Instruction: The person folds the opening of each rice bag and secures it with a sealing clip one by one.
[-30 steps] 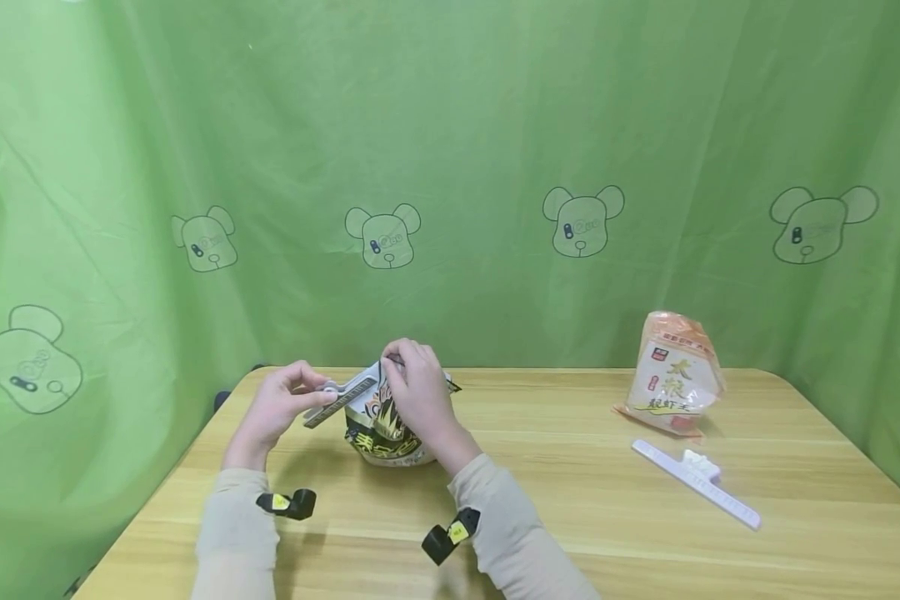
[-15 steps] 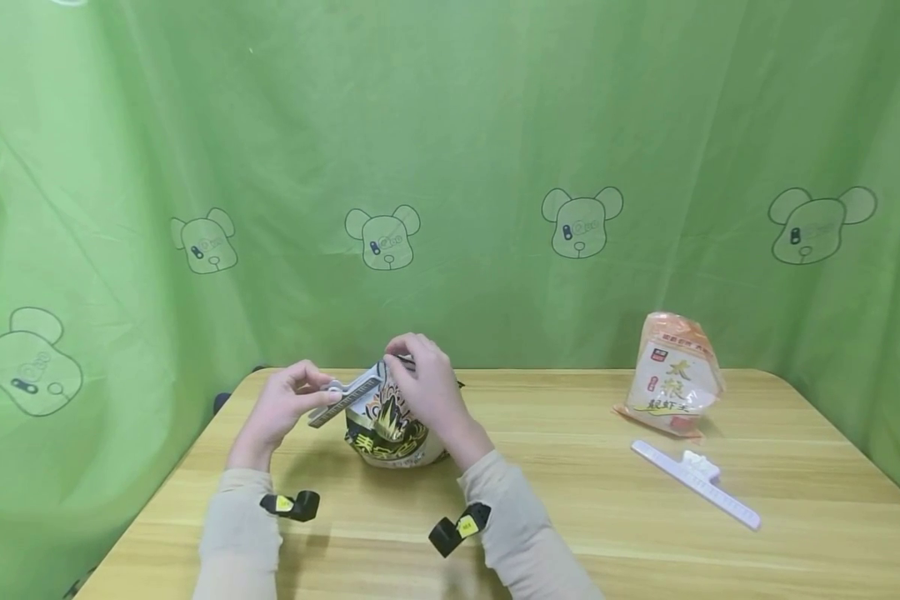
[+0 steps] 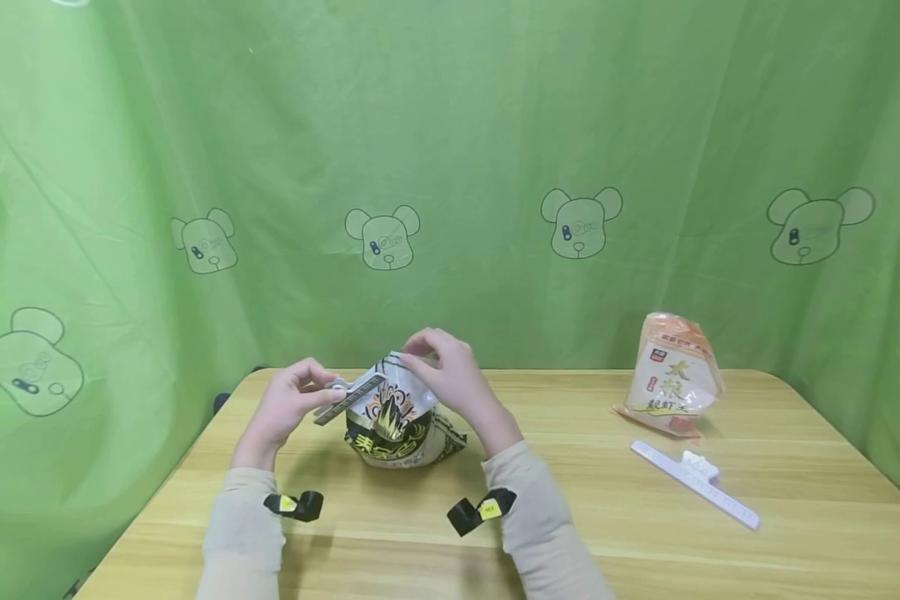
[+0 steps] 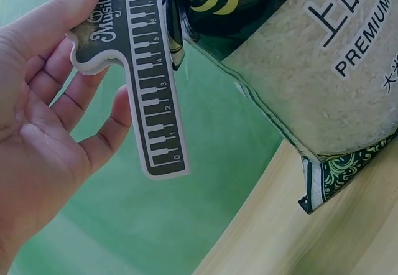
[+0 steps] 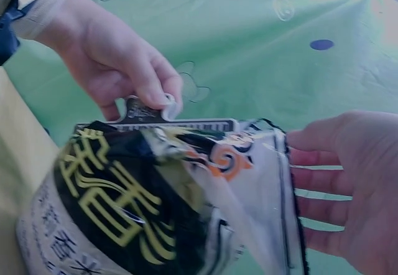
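Observation:
My left hand (image 3: pixel 285 408) pinches the handle of a black ruler clip (image 4: pixel 152 94) with piano-key markings, thumb on one side and fingers on the other. The clip lies slanted along the upper left of a rice bag (image 3: pixel 390 429), a plump black and white bag with yellow characters, which sits on the table. White grains show through its clear part in the left wrist view. At the bag's upper right, my right hand (image 3: pixel 457 379) pinches the top edge; the right wrist view shows the thumb (image 5: pixel 311 137) at that edge and the other fingers behind it.
An orange and white snack packet (image 3: pixel 675 379) stands at the back right of the wooden table (image 3: pixel 547 533). In front of it lies a pale lilac ruler clip (image 3: pixel 697 479). A green curtain (image 3: pixel 487 292) hangs behind and along the sides.
My right hand has moved right along the bag's top, uncovering more of the bag's front and its lower right corner. The left hand and black clip have shifted slightly right.

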`<state>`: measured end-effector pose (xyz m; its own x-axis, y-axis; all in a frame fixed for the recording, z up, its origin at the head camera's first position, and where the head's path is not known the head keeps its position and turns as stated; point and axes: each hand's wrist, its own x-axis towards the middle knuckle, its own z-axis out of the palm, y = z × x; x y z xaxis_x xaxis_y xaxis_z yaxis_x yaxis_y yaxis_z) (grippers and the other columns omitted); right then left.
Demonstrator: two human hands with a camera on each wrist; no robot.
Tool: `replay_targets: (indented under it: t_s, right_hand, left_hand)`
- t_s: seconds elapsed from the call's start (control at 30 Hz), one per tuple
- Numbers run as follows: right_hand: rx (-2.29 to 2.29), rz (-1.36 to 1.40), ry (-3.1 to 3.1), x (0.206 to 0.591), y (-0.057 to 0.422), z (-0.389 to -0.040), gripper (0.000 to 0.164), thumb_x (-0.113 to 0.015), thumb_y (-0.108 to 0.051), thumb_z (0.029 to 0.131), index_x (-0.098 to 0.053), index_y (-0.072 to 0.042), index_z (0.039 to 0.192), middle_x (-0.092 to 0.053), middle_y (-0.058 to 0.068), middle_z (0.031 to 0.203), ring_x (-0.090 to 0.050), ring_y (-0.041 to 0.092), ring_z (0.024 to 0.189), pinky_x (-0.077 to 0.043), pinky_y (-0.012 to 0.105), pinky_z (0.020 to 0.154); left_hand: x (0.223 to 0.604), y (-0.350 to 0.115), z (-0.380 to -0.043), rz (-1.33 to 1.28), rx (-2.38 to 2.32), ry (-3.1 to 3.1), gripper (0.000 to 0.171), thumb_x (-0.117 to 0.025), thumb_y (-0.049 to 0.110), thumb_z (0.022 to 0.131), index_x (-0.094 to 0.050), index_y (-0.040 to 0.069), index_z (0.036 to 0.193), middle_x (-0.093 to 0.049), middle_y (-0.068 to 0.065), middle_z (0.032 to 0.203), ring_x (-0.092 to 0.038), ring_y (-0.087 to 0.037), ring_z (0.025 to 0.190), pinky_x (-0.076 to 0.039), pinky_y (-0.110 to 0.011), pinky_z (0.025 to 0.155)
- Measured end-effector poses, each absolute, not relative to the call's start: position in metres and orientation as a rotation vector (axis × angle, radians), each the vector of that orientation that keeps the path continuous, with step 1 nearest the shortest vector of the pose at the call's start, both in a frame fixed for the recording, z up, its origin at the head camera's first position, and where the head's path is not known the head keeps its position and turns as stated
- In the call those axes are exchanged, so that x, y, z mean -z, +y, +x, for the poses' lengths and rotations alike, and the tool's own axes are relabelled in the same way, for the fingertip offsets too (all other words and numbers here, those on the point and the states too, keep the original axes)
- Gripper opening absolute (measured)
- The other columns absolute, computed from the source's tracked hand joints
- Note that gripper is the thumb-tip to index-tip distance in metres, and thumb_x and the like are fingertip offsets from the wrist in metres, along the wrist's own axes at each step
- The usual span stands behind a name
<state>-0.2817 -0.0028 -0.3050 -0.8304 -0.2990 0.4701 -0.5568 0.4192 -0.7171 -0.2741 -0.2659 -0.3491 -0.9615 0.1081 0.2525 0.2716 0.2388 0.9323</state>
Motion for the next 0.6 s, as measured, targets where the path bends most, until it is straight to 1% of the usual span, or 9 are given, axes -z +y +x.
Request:
replay_targets:
  t_s: [0.2,0.33,0.47,0.6]
  right_hand:
    - [-1.273,0.791,-2.521,0.3034,0.0054,-0.2826,0.025,-0.071,-0.025,0.087,-0.067,-0.008,0.106,-0.068,0.006,0.104,-0.062,0.02,0.1,-0.053,0.038,0.094]
    - [-1.228,0.802,-2.554,0.3021,0.0053,-0.2812,0.026,-0.075,-0.026,0.084,-0.068,-0.008,0.103,-0.065,0.005,0.1,-0.059,0.019,0.096,-0.052,0.038,0.092]
    - [-1.194,0.781,-2.551,0.3014,0.0042,-0.2798,0.023,-0.076,-0.022,0.083,-0.067,-0.008,0.099,-0.064,0.006,0.096,-0.058,0.019,0.091,-0.052,0.036,0.087]
    - [-1.155,0.76,-2.547,0.3,0.0037,-0.2791,0.017,-0.075,-0.018,0.083,-0.066,-0.008,0.094,-0.064,0.005,0.091,-0.056,0.018,0.085,-0.051,0.032,0.08]
  left_hand:
    - [0.3506,-0.2654,-0.2753,-0.371,1.831,-2.35,0.02,-0.077,0.005,0.078,-0.061,0.016,0.083,-0.067,0.009,0.092,-0.069,-0.011,0.085,-0.053,-0.03,0.085]
    - [0.3509,-0.2646,-0.275,-0.377,1.841,-2.341,0.022,-0.076,0.004,0.078,-0.061,0.02,0.082,-0.067,0.01,0.092,-0.069,-0.011,0.084,-0.054,-0.029,0.083]
    - [0.3507,-0.2637,-0.2748,-0.377,1.843,-2.338,0.023,-0.076,0.004,0.079,-0.061,0.022,0.081,-0.067,0.011,0.092,-0.068,-0.01,0.084,-0.054,-0.028,0.082]
    - [0.3501,-0.2628,-0.2752,-0.373,1.84,-2.333,0.023,-0.075,0.003,0.079,-0.061,0.021,0.082,-0.066,0.011,0.092,-0.069,-0.01,0.085,-0.054,-0.028,0.084]
